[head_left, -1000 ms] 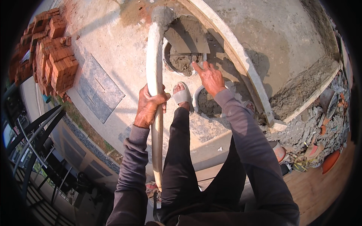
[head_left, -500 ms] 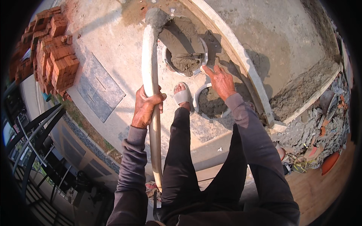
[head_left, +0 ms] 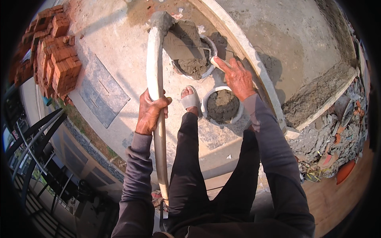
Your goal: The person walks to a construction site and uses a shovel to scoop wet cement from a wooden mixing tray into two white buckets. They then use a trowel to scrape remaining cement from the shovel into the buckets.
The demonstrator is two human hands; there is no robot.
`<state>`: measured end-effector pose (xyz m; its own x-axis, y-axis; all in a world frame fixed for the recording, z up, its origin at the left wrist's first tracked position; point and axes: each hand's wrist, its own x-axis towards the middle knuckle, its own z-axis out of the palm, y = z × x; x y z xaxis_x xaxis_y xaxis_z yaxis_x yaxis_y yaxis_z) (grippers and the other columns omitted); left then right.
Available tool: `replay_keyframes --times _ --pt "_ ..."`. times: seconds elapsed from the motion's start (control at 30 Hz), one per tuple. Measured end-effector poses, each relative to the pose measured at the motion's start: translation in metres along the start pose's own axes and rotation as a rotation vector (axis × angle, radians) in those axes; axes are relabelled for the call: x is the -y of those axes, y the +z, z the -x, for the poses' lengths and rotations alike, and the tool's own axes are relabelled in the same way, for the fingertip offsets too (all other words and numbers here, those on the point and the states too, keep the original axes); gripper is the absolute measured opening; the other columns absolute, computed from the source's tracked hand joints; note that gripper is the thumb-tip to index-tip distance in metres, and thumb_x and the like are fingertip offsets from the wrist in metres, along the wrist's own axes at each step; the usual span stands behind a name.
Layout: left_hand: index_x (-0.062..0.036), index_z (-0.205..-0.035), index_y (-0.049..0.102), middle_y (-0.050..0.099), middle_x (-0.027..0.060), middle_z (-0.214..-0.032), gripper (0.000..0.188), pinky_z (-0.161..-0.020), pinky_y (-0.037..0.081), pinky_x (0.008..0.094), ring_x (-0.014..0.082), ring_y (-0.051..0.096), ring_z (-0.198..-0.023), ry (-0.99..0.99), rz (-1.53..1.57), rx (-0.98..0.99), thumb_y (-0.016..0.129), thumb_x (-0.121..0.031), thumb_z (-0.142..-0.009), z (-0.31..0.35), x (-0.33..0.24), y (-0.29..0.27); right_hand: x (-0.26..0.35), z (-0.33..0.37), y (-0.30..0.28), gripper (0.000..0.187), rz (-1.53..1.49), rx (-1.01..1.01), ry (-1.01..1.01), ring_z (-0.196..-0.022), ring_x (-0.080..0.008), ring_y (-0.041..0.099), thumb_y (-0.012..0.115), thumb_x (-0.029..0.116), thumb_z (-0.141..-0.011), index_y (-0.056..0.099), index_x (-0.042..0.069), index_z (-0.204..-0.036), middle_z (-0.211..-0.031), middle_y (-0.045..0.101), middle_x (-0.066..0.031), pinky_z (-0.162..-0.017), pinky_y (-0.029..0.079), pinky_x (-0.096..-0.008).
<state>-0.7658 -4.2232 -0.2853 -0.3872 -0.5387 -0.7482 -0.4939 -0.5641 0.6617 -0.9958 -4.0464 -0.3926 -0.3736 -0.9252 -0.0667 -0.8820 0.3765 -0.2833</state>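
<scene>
My left hand [head_left: 150,110] is wrapped round the long pale wooden handle [head_left: 155,71] of a hoe. The hoe's broad blade [head_left: 183,44], caked with grey mortar, tilts over a bucket [head_left: 214,47] that holds wet mortar [head_left: 192,68]. In my right hand [head_left: 239,80] is the short wooden handle of a trowel [head_left: 219,62]. Its thin metal shank reaches over the bucket's rim toward the hoe blade; the trowel's blade is hard to make out. Nearer to me, below my right hand, stands a second bucket [head_left: 203,106] filled with mortar [head_left: 223,105].
Stacked red bricks [head_left: 59,63] stand at the left, near a grey floor cover [head_left: 103,91]. A low concrete curb [head_left: 254,51] curves along the right. Beyond it lies a rubble heap [head_left: 337,135]. My sandalled foot [head_left: 191,100] is beside the second bucket.
My right hand has shifted slightly right and away from me, with the trowel drawn toward the bucket's rim. The hoe has moved a little left. More of the nearer bucket shows.
</scene>
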Motion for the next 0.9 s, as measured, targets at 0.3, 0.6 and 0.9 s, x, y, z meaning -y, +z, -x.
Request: replay_keyframes --times 0.3,0.6,0.9 --pt "0.0023 -0.094 0.054 0.057 0.0073 -0.067 0.026 -0.04 0.05 0.0274 0.0135 0.056 -0.046 -0.002 0.001 -0.024 0.066 -0.001 -0.071 0.0 -0.004 -0.009 0.018 0.048 0.046 0.063 -0.12 0.15 0.135 -0.089 -0.0295 0.063 0.062 0.001 -0.081 0.052 0.024 -0.138 -0.1 0.054 -0.0107 -0.069 0.056 -0.0395" --pt "0.0015 -0.093 0.057 0.059 0.0065 -0.069 0.03 -0.049 0.052 0.028 0.0144 0.059 -0.052 0.118 -0.042 -0.161 0.073 -0.006 -0.07 0.08 0.003 -0.032 0.012 0.083 0.025 0.062 -0.485 0.139 0.347 -0.092 -0.0358 0.062 0.063 0.003 -0.076 0.053 0.017 -0.136 -0.105 0.06 -0.0151 -0.079 0.051 -0.0439" --pt "-0.0024 -0.081 0.061 0.06 0.0042 -0.066 0.029 -0.058 0.048 0.0298 0.014 0.058 -0.057 0.195 -0.231 -0.195 0.082 -0.02 -0.069 0.063 -0.015 -0.038 0.028 0.086 -0.019 0.061 -0.934 -0.017 0.582 -0.106 -0.0212 0.062 0.058 0.002 -0.076 0.054 0.011 -0.136 -0.123 0.062 -0.0135 -0.084 0.049 -0.0336"
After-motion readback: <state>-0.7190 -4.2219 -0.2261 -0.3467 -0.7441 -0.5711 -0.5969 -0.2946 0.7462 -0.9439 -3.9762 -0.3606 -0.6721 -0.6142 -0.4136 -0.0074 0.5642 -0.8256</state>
